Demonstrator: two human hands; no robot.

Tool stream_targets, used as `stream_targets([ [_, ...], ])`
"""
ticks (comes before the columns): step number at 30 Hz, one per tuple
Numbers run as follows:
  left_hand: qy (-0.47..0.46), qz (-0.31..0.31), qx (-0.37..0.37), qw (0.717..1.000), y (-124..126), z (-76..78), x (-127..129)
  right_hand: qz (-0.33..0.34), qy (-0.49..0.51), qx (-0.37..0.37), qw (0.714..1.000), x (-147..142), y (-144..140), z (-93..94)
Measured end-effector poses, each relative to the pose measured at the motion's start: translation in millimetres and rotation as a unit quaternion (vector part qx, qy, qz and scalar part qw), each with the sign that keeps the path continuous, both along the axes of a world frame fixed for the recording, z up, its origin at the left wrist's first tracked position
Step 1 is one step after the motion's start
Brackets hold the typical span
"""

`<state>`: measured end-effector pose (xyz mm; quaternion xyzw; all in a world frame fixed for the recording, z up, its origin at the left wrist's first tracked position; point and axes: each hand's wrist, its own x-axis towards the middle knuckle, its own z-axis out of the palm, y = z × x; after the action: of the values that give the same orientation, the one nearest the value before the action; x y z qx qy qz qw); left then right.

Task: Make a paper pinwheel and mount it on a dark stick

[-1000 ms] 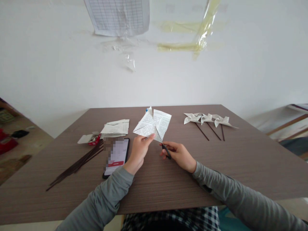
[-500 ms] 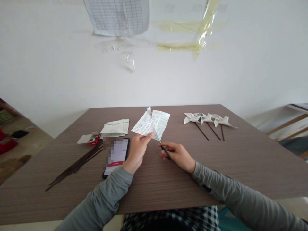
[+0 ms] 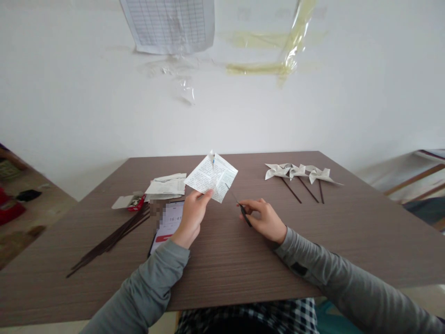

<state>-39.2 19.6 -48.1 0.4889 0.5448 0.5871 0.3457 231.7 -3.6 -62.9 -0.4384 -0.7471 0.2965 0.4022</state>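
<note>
Printed paper square [image 3: 211, 177] is raised above the table [image 3: 222, 269], just right of the phone [image 3: 166, 227], pinched by left hand [image 3: 192, 218] fingertips. Right hand [image 3: 264, 219] fingers grip scissors [image 3: 239, 207], blades apart from the paper. Advisable: hold the sheet taut, cut toward centre only.

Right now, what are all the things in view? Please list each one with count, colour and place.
printed paper square: 1, white, raised in left hand
scissors: 1, dark, in right hand
pinwheels: 3, white, table's far right
sticks: bundle, dark brown, table left
phone: 1, black, beside left hand
folded papers: pile, white, beyond phone
small packet: 1, red and white
table: 1, brown
left hand: 1
right hand: 1
</note>
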Motion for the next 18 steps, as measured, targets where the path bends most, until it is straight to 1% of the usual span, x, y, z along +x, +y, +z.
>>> stream_targets([
  [2, 0.023, -0.008, -0.005, 1.000, 0.3, 0.0, -1.2, -0.044, 0.011, 0.024, 0.999, 2.4, 3.9, -2.2],
  [4, 0.046, -0.031, -0.009, 0.998, 0.2, 0.2, -2.0, -0.082, 0.037, 0.039, 0.995, 5.4, 9.2, -5.1],
  [8, 0.089, -0.083, -0.018, 0.992, 0.1, -1.1, -2.3, -0.129, 0.100, 0.042, 0.986, 12.9, 20.9, -9.9],
  [13, 0.138, -0.112, -0.027, 0.984, 0.5, -3.8, -1.5, -0.133, 0.133, 0.032, 0.982, 17.3, 29.1, -13.0],
  [18, 0.142, -0.133, -0.031, 0.980, 0.5, -3.4, -1.7, -0.125, 0.144, 0.006, 0.982, 12.9, 29.9, -17.8],
])
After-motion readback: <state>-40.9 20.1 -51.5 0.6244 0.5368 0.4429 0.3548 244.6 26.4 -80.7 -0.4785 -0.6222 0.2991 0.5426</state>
